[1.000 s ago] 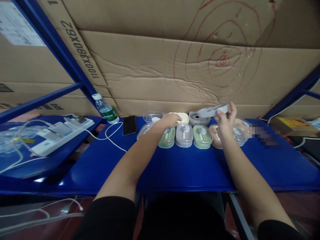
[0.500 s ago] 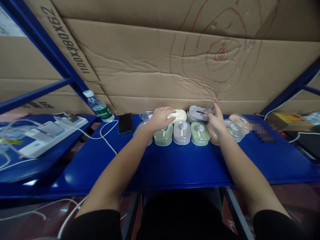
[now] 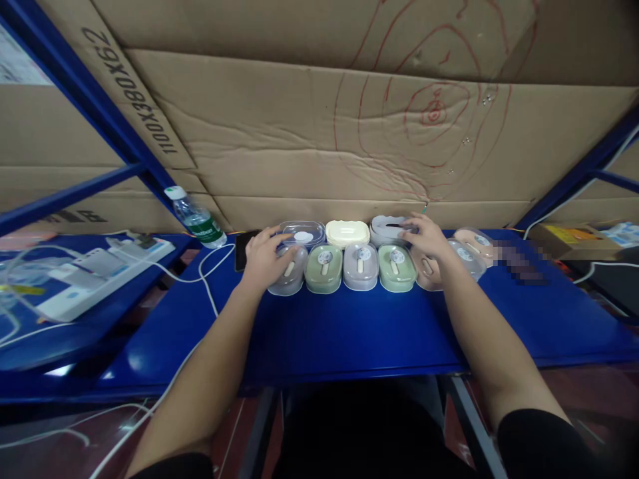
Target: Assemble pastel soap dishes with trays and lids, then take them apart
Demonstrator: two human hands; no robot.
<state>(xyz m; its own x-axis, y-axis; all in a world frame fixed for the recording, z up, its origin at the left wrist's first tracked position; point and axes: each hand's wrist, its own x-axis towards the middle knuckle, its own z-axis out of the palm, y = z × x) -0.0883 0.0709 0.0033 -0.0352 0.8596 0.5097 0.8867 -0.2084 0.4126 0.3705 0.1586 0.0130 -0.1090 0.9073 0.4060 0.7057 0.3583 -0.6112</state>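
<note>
Soap boxes with clear lids stand in a row on the blue table. My left hand (image 3: 267, 256), fingers spread, is over the leftmost grey box (image 3: 289, 283), and its fingertips reach the edge of a loose clear lid (image 3: 312, 233) behind it. My right hand (image 3: 424, 233) has its thumb and fingers apart at the right rim of a lidless grey soap box (image 3: 387, 231) in the back row. Between that box and the clear lid sits a lidless cream soap box (image 3: 348, 233). In front are green (image 3: 323, 269), grey (image 3: 361, 267) and another green lidded box (image 3: 397, 269).
Pinkish (image 3: 474, 241) and grey lidded boxes (image 3: 469, 259) stand at the right. At the left are a water bottle (image 3: 200, 223), a partly covered phone (image 3: 240, 251), a white power strip (image 3: 107, 276) and loose cables. A cardboard wall (image 3: 279, 133) rises behind.
My left hand has moved left, off the cream box to the clear lid. My right hand has moved slightly left and opened out, and the grey piece by it now sits level.
</note>
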